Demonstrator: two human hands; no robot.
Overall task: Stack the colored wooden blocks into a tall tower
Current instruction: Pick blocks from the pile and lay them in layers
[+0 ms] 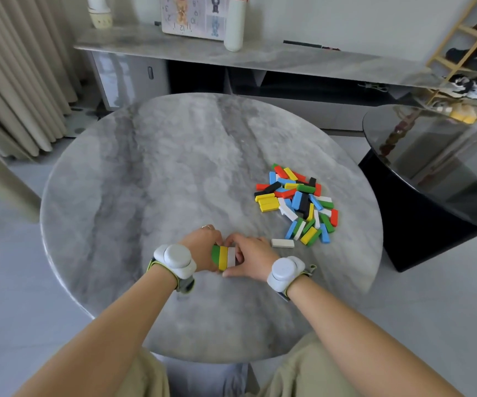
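1. My left hand (203, 247) and right hand (253, 259) were clamped round a row of three blocks (224, 257), fingers curled on both sides.
2. The row showed green, yellow and white, side by side, near the marble table's (174, 167) front.
3. The mixed-colour pile (297, 202) lay to the right, with a lone white block (283, 242) beside it.

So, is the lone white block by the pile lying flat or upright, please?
Flat: the white block rests lengthwise on the table, beside the pile.

Left grip (203, 249) and right grip (253, 257) meet, fingers curled, pinching
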